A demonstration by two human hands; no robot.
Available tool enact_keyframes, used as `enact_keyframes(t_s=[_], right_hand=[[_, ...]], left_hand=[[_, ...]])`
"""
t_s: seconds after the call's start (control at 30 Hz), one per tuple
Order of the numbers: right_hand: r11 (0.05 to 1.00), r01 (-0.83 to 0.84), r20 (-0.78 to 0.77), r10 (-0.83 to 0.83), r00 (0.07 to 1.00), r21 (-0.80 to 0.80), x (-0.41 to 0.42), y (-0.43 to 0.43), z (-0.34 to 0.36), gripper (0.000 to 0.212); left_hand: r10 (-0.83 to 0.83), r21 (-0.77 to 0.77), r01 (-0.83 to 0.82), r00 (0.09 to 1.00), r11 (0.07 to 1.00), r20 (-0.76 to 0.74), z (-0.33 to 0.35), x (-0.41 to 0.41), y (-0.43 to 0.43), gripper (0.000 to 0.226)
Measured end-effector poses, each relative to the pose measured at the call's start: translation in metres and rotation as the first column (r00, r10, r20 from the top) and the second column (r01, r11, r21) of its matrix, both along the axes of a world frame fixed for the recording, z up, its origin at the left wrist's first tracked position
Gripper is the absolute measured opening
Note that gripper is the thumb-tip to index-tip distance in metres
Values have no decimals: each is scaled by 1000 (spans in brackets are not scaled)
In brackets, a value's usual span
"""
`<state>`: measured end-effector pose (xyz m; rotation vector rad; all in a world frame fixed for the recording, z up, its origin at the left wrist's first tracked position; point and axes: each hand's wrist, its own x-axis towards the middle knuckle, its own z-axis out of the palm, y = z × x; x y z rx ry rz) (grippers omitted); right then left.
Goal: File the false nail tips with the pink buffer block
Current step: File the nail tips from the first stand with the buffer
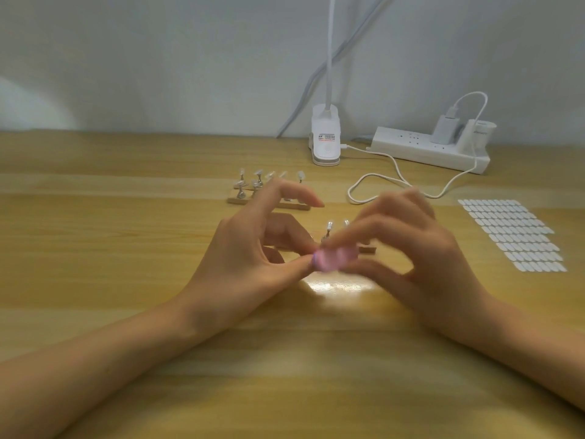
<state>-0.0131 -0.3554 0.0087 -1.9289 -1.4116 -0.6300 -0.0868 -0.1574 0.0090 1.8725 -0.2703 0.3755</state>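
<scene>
The pink buffer block [332, 257] is blurred and held between the thumb and fingers of my right hand [414, 258] above the table's middle. My left hand [253, 248] pinches something small at the block's left end with thumb and a finger; what it pinches is too blurred to tell, likely a false nail tip. Just behind the hands a wooden strip [367, 248] carries nail tips on metal stands [327, 229], mostly hidden by my fingers. Farther back, a second wooden strip [240, 199] holds several more tips on stands [258, 177].
The wooden table [126, 248] carries a white sheet of oval adhesive tabs [512, 234] at the right. At the back stand a white clip lamp base [326, 137] and a power strip [427, 150] with a charger and a looping white cable [389, 182].
</scene>
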Motion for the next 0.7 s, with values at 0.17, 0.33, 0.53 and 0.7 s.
enact_keyframes(t_s=[0.17, 0.33, 0.53, 0.7], right_hand=[[998, -54, 15, 55, 998, -13, -3, -1, 0, 15], [997, 52, -75, -47, 996, 61, 3, -5, 0, 13], [997, 6, -210, 11, 978, 80, 5, -7, 0, 21], [991, -39, -272, 73, 960, 130, 6, -5, -3, 23]], left_hand=[[13, -7, -13, 1000, 1000, -2, -2, 1, 0, 50], [16, -11, -16, 1000, 1000, -8, -1, 0, 0, 49], [18, 12, -17, 1000, 1000, -3, -1, -2, -1, 50], [3, -1, -3, 1000, 1000, -18, -1, -2, -1, 51]])
